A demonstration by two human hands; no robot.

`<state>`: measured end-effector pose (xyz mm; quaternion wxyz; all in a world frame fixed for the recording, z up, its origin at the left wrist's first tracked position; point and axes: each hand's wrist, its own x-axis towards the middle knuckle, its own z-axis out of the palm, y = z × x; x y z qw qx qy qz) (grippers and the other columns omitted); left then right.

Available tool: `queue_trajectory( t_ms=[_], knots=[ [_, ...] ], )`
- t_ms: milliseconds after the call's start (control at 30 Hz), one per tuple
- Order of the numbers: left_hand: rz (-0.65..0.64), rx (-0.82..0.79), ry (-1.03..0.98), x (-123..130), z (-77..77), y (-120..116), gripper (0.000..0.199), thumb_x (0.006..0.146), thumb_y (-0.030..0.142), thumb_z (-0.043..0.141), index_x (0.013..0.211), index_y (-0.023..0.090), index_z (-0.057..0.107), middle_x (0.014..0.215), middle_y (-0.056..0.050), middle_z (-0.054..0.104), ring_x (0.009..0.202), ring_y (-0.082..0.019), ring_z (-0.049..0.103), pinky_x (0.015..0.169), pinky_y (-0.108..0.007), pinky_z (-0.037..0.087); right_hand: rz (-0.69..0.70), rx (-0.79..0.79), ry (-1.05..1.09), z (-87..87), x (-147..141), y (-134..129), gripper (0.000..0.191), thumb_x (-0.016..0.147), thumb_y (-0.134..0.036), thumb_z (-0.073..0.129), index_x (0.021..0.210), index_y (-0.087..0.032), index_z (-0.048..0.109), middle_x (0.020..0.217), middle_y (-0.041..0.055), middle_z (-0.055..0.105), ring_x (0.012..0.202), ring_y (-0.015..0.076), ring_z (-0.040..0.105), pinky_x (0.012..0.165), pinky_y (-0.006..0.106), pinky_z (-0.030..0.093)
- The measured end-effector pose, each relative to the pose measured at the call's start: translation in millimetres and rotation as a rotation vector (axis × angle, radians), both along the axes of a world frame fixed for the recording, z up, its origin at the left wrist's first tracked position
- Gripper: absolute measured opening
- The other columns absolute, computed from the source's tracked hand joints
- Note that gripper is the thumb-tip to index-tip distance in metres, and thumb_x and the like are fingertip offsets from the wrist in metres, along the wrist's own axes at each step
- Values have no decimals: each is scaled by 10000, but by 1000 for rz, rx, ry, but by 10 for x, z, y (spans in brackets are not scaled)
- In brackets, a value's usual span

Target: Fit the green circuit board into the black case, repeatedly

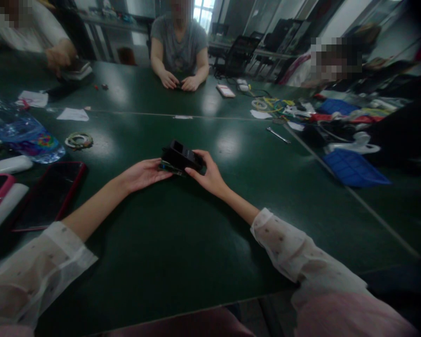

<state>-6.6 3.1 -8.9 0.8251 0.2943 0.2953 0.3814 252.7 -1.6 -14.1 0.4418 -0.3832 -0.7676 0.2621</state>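
Note:
A black boxy device [182, 155] with a square recess in its top is held just over the dark green table [154, 243], near its middle. My right hand [209, 175] grips its right end, thumb in front and fingers behind. Under the device's left end is a thin flat piece [171, 168] with a bluish spot, perhaps a circuit board. My left hand [145, 174] holds that piece from the left, its fingertips partly hidden beneath it. The piece and the device touch or nearly touch; which, I cannot tell.
At left lie a water bottle [31, 135], a red-edged phone [51, 194], a white case [14, 164] and a coiled bracelet [79, 140]. A wrench [278, 135], blue trays [356, 167] and cables are at right. Three people sit around the table.

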Motion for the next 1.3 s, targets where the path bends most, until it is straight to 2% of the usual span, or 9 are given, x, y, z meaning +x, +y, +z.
queue_trajectory(
  t_ms=[133, 300, 433, 667, 833, 967, 1133, 1300],
  knots=[
    [3, 21, 5, 3, 6, -9, 446, 913, -9, 451, 1337, 50, 578, 1211, -173, 721, 1175, -264, 696, 1141, -397, 478, -5, 6, 24, 9, 9, -10, 572, 867, -584, 676, 1301, -253, 505, 1256, 102, 625, 1147, 286, 623, 985, 464, 531],
    [37, 17, 12, 11, 19, -24, 448, 890, -31, 470, 1325, 12, 567, 1220, -205, 708, 1187, -301, 687, 1139, -424, 484, -48, 3, 42, -10, 23, -9, 558, 887, -583, 656, 1322, -280, 484, 1279, 93, 607, 1184, 286, 611, 1028, 476, 517],
    [22, 17, 2, -4, -4, -14, 494, 917, -19, 455, 1405, 33, 513, 1255, -205, 693, 1210, -280, 676, 1155, -413, 468, -124, 18, 71, -23, 33, -9, 562, 901, -591, 633, 1344, -291, 463, 1295, 95, 588, 1181, 282, 606, 1018, 479, 529],
    [22, 28, 8, -27, -48, 9, 462, 919, -10, 460, 1369, 37, 551, 1303, -213, 666, 1227, -288, 664, 1169, -427, 449, -279, 55, 131, -63, 56, 41, 591, 911, -613, 603, 1366, -278, 433, 1305, 108, 563, 1211, 286, 583, 1077, 494, 493],
    [-3, 30, -7, -39, -63, 18, 459, 926, -4, 459, 1375, 40, 543, 1315, -211, 663, 1232, -297, 661, 1157, -428, 464, -370, 85, 120, -83, 94, 93, 547, 921, -547, 610, 1355, -259, 441, 1322, 126, 543, 1245, 303, 546, 1107, 538, 453],
    [3, 14, -20, -37, -67, 20, 501, 932, -6, 441, 1425, 56, 503, 1293, -209, 679, 1229, -292, 664, 1142, -423, 483, -376, 76, 42, -166, 134, 164, 495, 921, -441, 627, 1354, -281, 449, 1321, 123, 543, 1245, 315, 535, 1089, 577, 460],
    [10, -2, -21, -23, -44, 10, 506, 929, -15, 433, 1427, 52, 503, 1274, -200, 690, 1209, -287, 677, 1142, -416, 484, -414, 42, -54, -353, 183, 292, 506, 854, -285, 674, 1323, -222, 494, 1262, 152, 534, 1210, 355, 538, 1084, 620, 445],
    [17, -19, -7, -31, -44, 13, 541, 935, -7, 426, 1470, 67, 463, 1290, -213, 677, 1220, -288, 671, 1132, -416, 492, -443, 37, -92, -425, 194, 313, 632, 847, -338, 707, 1418, -278, 443, 1281, 139, 439, 1263, 379, 473, 1093, 678, 411]
  ],
)
